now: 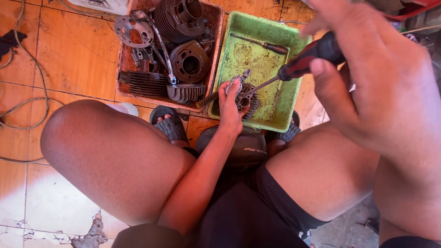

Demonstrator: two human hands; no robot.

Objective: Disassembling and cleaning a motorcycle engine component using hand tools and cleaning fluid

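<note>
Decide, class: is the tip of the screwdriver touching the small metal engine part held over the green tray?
Touching. The head view shows the screwdriver shaft running from the right hand straight into the engine part gripped by the left hand, with no gap.

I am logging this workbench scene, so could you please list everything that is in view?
Small engine part: one, grey metal, held over the green tray.
Screwdriver in hand: one, red and black handle, tip at the engine part.
Green tray: one, stained, on the floor ahead.
Spare screwdriver: one, dark handle, lying in the green tray.
Brown tray: one, left of the green tray.
Engine cylinders: several, dark grey and finned, in the brown tray.
Wrench: one, silver, across the brown tray.
Cable: one, pale, on the tiled floor.
Sandals: two, dark, on the feet.
Left hand: holds the engine part.
Right hand: grips the screwdriver.
</note>
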